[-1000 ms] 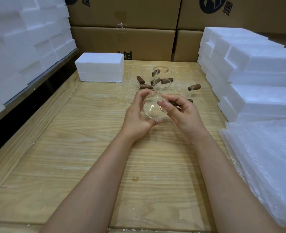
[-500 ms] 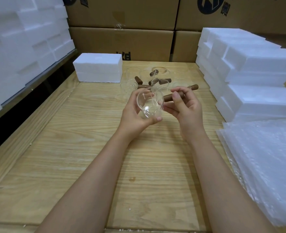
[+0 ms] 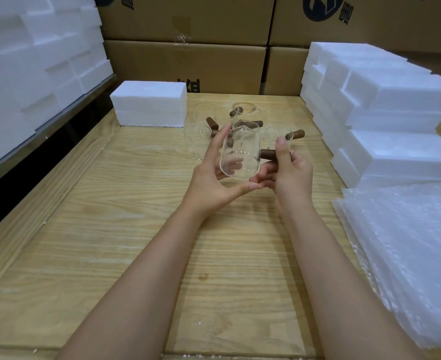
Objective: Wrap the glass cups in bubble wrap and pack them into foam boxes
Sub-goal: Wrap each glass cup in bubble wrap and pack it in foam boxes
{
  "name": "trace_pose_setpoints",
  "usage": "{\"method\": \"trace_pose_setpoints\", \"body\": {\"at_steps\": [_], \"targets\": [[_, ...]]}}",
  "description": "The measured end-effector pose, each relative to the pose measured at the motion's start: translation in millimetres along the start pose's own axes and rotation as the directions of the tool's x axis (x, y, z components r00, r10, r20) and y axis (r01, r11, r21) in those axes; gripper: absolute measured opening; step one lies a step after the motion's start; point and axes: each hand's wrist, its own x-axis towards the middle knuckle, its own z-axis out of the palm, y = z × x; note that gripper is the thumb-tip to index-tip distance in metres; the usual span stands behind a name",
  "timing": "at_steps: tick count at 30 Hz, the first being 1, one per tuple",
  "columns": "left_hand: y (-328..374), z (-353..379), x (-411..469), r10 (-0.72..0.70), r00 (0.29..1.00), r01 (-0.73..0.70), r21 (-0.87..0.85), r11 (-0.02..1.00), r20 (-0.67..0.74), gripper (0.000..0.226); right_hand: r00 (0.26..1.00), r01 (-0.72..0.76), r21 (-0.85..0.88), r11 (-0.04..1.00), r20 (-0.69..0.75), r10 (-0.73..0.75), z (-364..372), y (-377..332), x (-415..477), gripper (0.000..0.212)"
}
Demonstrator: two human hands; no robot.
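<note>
I hold a clear glass cup (image 3: 241, 157) with a brown wooden handle above the middle of the wooden table (image 3: 126, 229). My left hand (image 3: 211, 178) cradles the cup's body from the left and below, fingers curved round the glass. My right hand (image 3: 289, 170) pinches the wooden handle on the cup's right side, thumb on top. Several more glass cups with wooden handles (image 3: 240, 120) stand in a cluster behind it. A stack of bubble wrap sheets (image 3: 406, 255) lies at the right. One closed white foam box (image 3: 150, 103) sits at the back left.
Stacks of white foam boxes (image 3: 385, 105) fill the right side of the table. More foam pieces (image 3: 32, 63) are piled on a shelf at the left. Brown cardboard cartons (image 3: 188, 48) form a wall behind the table.
The cup has been turned in my hands from mouth-facing-me to nearly upright. My right hand has shifted onto the wooden handle. Both hands stay above the table's middle.
</note>
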Motion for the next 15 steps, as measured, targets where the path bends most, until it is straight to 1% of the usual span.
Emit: {"method": "trace_pose_setpoints", "body": {"at_steps": [6, 10, 12, 15], "targets": [[-3.8, 0.9, 0.3, -0.028, 0.999, 0.029, 0.034, 0.999, -0.018, 0.096, 0.994, -0.040, -0.033, 0.999, -0.101, 0.036, 0.9, 2.5, 1.8, 0.043], [-1.2, 3.4, 0.2, -0.013, 0.998, 0.023, 0.147, 0.989, -0.069, 0.088, 0.989, -0.073, 0.024, 0.997, -0.126, 0.075, 4.5, 3.2, 1.9, 0.040], [-0.7, 3.4, 1.1, -0.003, 0.996, 0.019, 0.171, 0.985, -0.091, 0.081, 0.988, -0.072, 0.031, 0.997, -0.134, 0.075, 6.0, 2.7, 1.8, 0.041], [-2.4, 3.3, 2.8, 0.065, 0.991, -0.045, 0.164, 0.985, -0.118, 0.073, 0.984, -0.033, -0.054, 0.998, -0.175, 0.023, 9.6, 4.2, -0.7, 0.048]]}}
